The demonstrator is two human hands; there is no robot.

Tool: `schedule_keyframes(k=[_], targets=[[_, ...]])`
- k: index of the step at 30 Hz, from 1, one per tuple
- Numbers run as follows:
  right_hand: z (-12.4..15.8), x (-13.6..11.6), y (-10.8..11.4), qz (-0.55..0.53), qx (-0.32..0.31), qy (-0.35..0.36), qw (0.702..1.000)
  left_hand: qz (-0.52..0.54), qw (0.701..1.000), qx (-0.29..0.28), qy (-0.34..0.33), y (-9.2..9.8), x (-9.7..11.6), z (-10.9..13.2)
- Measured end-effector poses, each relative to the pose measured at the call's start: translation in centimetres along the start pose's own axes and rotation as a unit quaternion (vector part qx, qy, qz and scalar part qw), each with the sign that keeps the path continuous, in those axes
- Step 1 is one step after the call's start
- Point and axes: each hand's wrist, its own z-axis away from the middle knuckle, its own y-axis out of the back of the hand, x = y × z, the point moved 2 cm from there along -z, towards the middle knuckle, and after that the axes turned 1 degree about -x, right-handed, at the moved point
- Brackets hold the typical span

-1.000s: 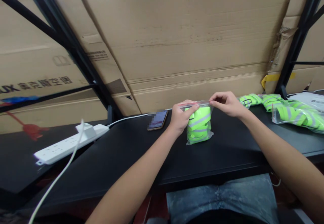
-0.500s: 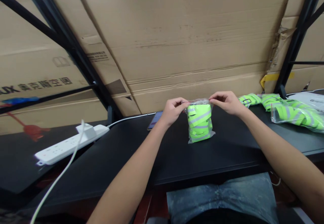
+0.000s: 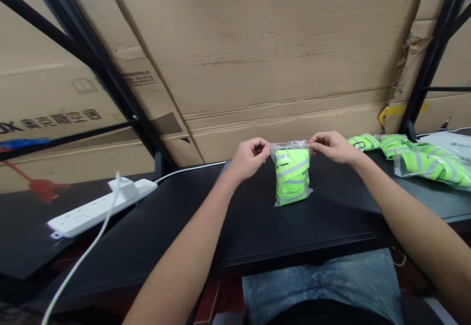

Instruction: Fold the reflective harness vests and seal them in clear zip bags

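Observation:
A clear zip bag [image 3: 293,176] holds a folded bundle of neon-green strap with grey reflective stripes. It hangs upright over the black table, its lower edge at or close to the tabletop. My left hand [image 3: 251,158] pinches the bag's top left corner between thumb and fingers. At the opposite top corner, my right hand [image 3: 333,147] pinches the bag the same way. Between the hands the top edge is stretched straight. Whether the zip is fully sealed I cannot tell.
More neon-green straps [image 3: 393,146] and a bagged one [image 3: 434,167] lie at the right. A white power strip [image 3: 99,207] with a plug and cable is at the left. A phone [image 3: 223,169] is partly behind my left wrist. Cardboard [image 3: 265,60] stands behind the black table [image 3: 243,232].
My right hand has moved slightly right along with the bag. The bag's top edge is now pulled straighter and shows more clearly between the hands.

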Motion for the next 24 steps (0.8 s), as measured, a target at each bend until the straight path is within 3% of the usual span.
schedule_keyframes(k=[6, 10, 16, 24], targets=[[0.3, -1.6, -0.5, -0.042, 0.032, 0.019, 0.998, 0.07, 0.997, -0.008, -0.027, -0.6, -0.3, -0.1], [0.4, -2.2, -0.8, -0.067, 0.022, 0.018, 0.997, 0.048, 0.998, -0.023, -0.03, -0.5, 0.0, 0.0], [0.3, -2.1, -0.8, -0.013, 0.02, 0.042, 0.999, -0.007, 1.0, -0.009, -0.027, -0.3, 0.2, 0.1], [0.5, -2.5, -1.6, -0.056, 0.017, 0.042, 0.997, 0.024, 0.999, 0.017, -0.025, -0.6, -0.7, -0.1]])
